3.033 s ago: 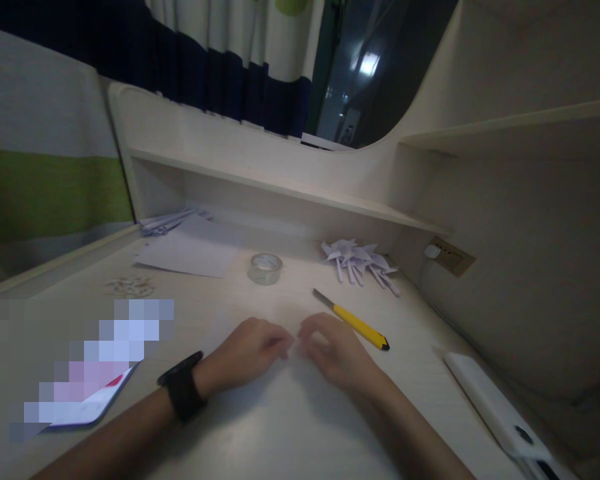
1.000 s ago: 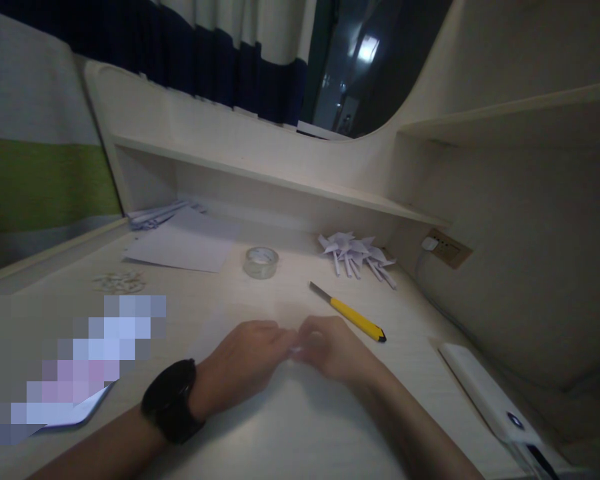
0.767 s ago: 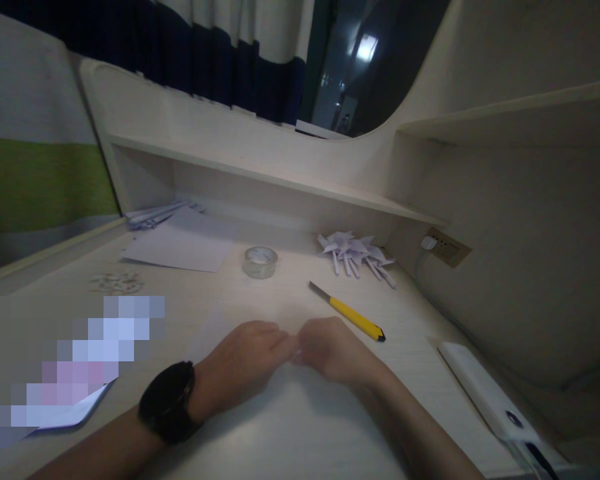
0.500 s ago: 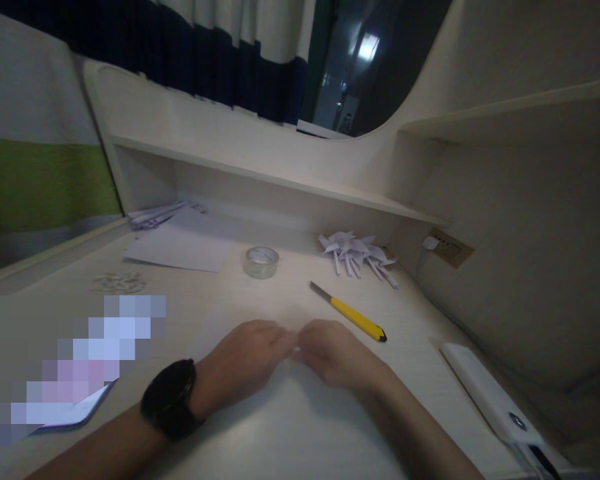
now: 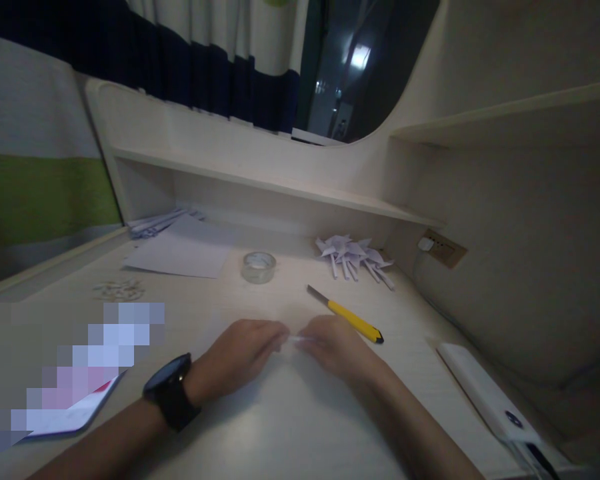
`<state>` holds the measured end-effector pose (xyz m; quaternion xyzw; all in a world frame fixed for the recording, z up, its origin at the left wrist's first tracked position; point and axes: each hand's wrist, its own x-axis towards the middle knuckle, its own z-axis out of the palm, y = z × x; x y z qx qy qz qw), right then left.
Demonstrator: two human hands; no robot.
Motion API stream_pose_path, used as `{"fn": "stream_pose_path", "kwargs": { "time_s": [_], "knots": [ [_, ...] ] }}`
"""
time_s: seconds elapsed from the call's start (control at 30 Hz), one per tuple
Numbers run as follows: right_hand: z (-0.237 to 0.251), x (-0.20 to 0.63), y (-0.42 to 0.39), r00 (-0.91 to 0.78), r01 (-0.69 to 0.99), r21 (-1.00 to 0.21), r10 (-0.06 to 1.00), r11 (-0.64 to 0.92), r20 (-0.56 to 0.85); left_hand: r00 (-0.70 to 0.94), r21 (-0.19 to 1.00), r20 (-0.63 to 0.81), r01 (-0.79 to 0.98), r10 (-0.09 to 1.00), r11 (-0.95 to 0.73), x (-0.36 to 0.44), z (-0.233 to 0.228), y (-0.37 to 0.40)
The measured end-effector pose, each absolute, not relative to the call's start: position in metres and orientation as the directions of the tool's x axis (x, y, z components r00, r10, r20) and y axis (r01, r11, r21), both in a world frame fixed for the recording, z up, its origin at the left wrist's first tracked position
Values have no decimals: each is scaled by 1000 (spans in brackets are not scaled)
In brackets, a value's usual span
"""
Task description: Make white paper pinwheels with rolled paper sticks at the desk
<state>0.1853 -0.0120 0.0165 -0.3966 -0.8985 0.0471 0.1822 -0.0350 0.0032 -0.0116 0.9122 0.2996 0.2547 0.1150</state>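
Note:
Above the middle of the desk, my left hand (image 5: 250,350), below a black wristwatch (image 5: 173,390), is closed with thumb and fingers pinched together. My right hand (image 5: 333,347) is curled closed facing it, a small gap apart. Between the fingertips shows a thin white piece of paper (image 5: 295,339), narrow like a strip or rolled stick; most of it is hidden by the fingers. Just beyond my right hand lies a yellow utility knife (image 5: 355,321) with its blade out. A roll of clear tape (image 5: 259,268) rests farther back.
White paper pinwheels (image 5: 355,253) lie at the back right. Paper sheets (image 5: 185,247) are at the back left, near a pile of small pale bits (image 5: 120,289). A phone (image 5: 75,417) lies left, partly pixelated. A white device (image 5: 480,383) with a cable lies right, below a wall socket (image 5: 443,248).
My hands have drawn slightly apart, so the white paper piece now shows between the fingertips. My left wrist has turned a little. The view has shifted slightly.

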Motion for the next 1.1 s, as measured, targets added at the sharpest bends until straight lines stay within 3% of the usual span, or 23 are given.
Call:
{"fn": "stream_pose_path", "kwargs": {
  "time_s": [0.1,0.17,0.33,0.47,0.67,0.8,0.93,1.1],
  "knots": [
    [13,184,-11,-597,711,-232,744,664,300,698,319,400,502,594,-804,-33,-13,2],
    [12,185,-10,-563,705,-302,765,641,312,701,331,400,490,591,-806,-33,-14,3],
    [20,196,0,-311,589,-666,889,457,336,623,511,369,484,690,-710,-41,-5,10],
    [19,202,9,-234,481,-793,926,374,295,635,677,246,428,732,-599,-48,1,19],
    [12,199,11,-235,228,-904,922,361,309,640,670,235,439,731,-599,-46,3,18],
    [15,201,10,-240,42,-926,904,375,355,629,817,189,325,754,-476,-39,3,13],
    [14,195,9,-158,2,-933,921,361,356,597,935,139,185,790,-303,-28,-2,9],
    [8,180,6,-125,-13,-950,942,312,311,580,977,62,132,812,-169,-16,-8,4]
  ]
}}
